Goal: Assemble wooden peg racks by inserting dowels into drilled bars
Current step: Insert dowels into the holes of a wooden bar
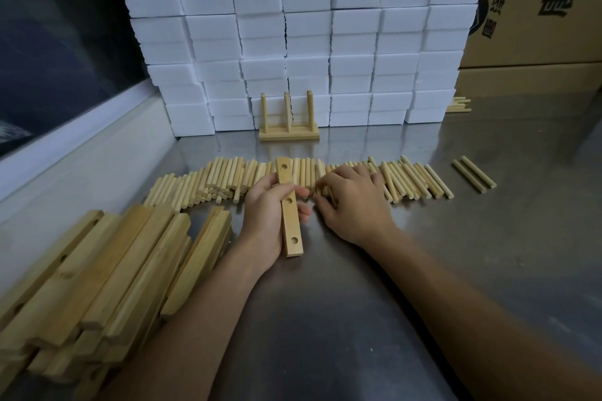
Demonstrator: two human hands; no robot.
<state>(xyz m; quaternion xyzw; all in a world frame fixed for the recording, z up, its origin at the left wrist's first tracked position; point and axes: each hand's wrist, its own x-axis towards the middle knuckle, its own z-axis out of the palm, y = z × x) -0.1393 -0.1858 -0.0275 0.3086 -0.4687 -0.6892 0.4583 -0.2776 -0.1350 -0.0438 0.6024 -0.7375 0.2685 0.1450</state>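
Stainless-steel table (374,303) carries all the parts. Left hand (265,221) grips a drilled bar (290,208) around its middle, fingers curled across the top face; the bar points away from the person, three holes facing up, its near end low over the steel just in front of the dowel row. Right hand (353,202) lies palm-down on the row of loose dowels (407,181), fingers bent into the pile. Whether they actually pinch a dowel cannot be made out; the fingertips are hidden under the hand.

Dowels lie side by side in a long band across the table, thicker heap at the left part. Two stray dowels (474,174) lie apart to the right. Stack of undrilled-looking and drilled bars (107,277) sits at the near left, just beside the left forearm. One finished rack (289,120), three upright pegs, stands beyond the dowels against a wall of white foam blocks (309,29). Cardboard box (537,10) at far right.
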